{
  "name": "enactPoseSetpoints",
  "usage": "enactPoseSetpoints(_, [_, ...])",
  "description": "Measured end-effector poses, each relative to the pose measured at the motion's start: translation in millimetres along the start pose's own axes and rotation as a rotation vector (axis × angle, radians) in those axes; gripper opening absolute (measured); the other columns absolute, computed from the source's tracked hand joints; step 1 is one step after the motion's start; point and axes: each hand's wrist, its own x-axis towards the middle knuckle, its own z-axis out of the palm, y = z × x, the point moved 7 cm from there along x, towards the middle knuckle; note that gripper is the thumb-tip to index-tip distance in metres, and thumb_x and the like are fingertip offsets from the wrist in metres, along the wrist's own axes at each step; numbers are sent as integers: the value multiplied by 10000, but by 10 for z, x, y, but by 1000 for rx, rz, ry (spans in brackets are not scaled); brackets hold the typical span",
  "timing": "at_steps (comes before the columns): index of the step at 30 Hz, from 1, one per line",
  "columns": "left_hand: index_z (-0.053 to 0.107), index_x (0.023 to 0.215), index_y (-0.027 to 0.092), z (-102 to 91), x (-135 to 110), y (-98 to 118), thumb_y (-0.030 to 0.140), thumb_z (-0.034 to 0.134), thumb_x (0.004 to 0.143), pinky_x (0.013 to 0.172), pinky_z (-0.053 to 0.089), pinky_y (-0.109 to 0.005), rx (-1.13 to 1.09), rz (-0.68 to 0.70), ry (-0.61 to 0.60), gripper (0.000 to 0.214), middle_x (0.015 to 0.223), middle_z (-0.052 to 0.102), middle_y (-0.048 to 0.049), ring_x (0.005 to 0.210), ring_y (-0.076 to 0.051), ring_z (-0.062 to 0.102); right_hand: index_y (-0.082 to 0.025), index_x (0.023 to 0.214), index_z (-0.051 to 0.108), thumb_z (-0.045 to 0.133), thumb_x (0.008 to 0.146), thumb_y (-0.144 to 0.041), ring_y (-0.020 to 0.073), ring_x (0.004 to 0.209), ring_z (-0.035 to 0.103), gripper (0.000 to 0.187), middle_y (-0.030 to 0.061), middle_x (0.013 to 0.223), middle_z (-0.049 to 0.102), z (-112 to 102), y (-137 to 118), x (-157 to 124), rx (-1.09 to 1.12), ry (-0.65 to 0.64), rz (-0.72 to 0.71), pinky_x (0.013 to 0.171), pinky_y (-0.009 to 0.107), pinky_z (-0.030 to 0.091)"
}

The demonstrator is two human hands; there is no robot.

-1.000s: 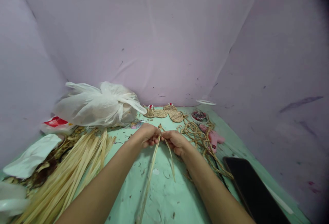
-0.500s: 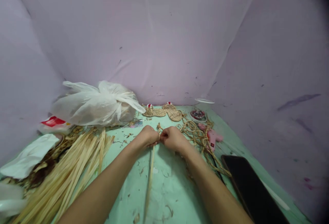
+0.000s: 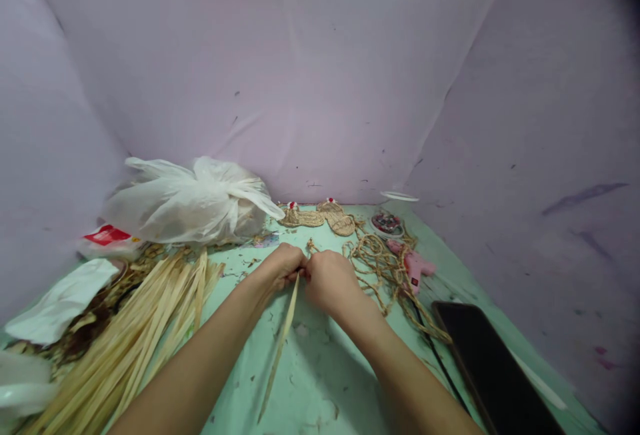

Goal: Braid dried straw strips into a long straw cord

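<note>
My left hand (image 3: 286,266) and my right hand (image 3: 327,279) meet knuckle to knuckle over the middle of the green surface. Both are closed, with fingers pinched together. From between them a pale, flat dried-fibre strip (image 3: 281,345) hangs toward me, its tapered tip low and to the left. A short knotted end of tan twisted cord (image 3: 311,246) pokes out just beyond the fingers. How cord and strip join is hidden by the hands. The back of my right hand faces up and covers its fingertips.
On the left lie a bundle of fibre strips (image 3: 125,328), a knotted white plastic bag (image 3: 200,205) and a white cloth (image 3: 63,302). Woven slipper-shaped pieces (image 3: 341,223) rest by the wall. At right are tangled cord (image 3: 373,252), a pink glue gun (image 3: 414,267) and a black phone (image 3: 490,362).
My right hand has rolled over and shifted slightly left against my left hand. The strip's lower end has swung left and drawn up, so its tip now shows.
</note>
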Motion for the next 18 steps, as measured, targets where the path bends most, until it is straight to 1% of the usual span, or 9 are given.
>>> enactPoseSetpoints(2, [363, 372, 144, -47, 42, -11, 53, 461, 488, 339, 136, -185, 32, 28, -4, 177, 284, 308, 45, 283, -33, 228, -153, 724, 684, 543, 662, -245, 181, 667, 580, 179, 107, 675, 639, 4, 20, 6, 59, -26, -22, 570, 235, 365])
enactPoseSetpoints(4, [419, 409, 131, -72, 86, -22, 80, 498, 485, 338, 126, -184, 66, 50, -57, 121, 308, 323, 53, 293, -26, 219, -159, 649, 673, 555, 648, -294, 160, 588, 556, 179, 68, 594, 614, -7, 132, 51, 178, -35, -3, 509, 225, 336])
enactPoseSetpoints(6, [500, 480, 119, -85, 126, -44, 141, 537, 498, 336, 110, -187, 75, 54, -132, 47, 340, 354, 54, 297, -25, 216, -146, 613, 657, 523, 675, -312, 138, 538, 529, 222, 41, 535, 580, -28, 320, 129, 352, 15, 77, 470, 215, 313])
enactPoseSetpoints(7, [532, 520, 118, -93, 144, -57, 174, 551, 504, 336, 103, -188, 75, 50, -162, 62, 354, 367, 54, 298, -26, 216, -135, 626, 652, 497, 697, -292, 128, 531, 522, 232, 34, 527, 571, -31, 424, 169, 453, 63, 136, 467, 208, 315])
enactPoseSetpoints(8, [554, 556, 119, -104, 162, -72, 200, 559, 506, 336, 99, -189, 74, 46, -182, 96, 364, 375, 54, 299, -27, 217, -123, 631, 643, 486, 706, -267, 118, 524, 518, 226, 30, 520, 566, 5, 510, 205, 570, 78, 198, 468, 198, 326])
enactPoseSetpoints(10, [570, 598, 124, -115, 191, -99, 227, 569, 503, 337, 104, -189, 80, 41, -208, 141, 374, 382, 56, 302, -30, 222, -109, 627, 617, 482, 703, -216, 104, 496, 516, 189, 33, 513, 568, 194, 574, 252, 846, -20, 311, 465, 186, 358])
enactPoseSetpoints(13, [556, 589, 126, -108, 217, -130, 254, 574, 504, 337, 110, -191, 96, 44, -218, 154, 374, 369, 60, 303, -29, 217, -109, 600, 576, 483, 680, -157, 90, 433, 489, 132, 25, 475, 541, 474, 444, 251, 1163, -219, 381, 436, 183, 374])
enactPoseSetpoints(15, [552, 573, 125, -95, 216, -137, 261, 571, 509, 337, 109, -192, 124, 50, -215, 151, 369, 353, 63, 304, -29, 210, -112, 568, 556, 488, 652, -133, 63, 357, 397, 110, -9, 415, 473, 549, 366, 243, 1221, -258, 366, 371, 174, 303])
enactPoseSetpoints(18, [575, 579, 125, -78, 181, -120, 245, 566, 516, 341, 139, -193, 189, 56, -206, 136, 364, 361, 60, 310, -37, 231, -123, 530, 544, 514, 598, -129, 37, 307, 239, 75, -58, 354, 364, 561, 402, 257, 1127, -190, 344, 329, 191, 159])
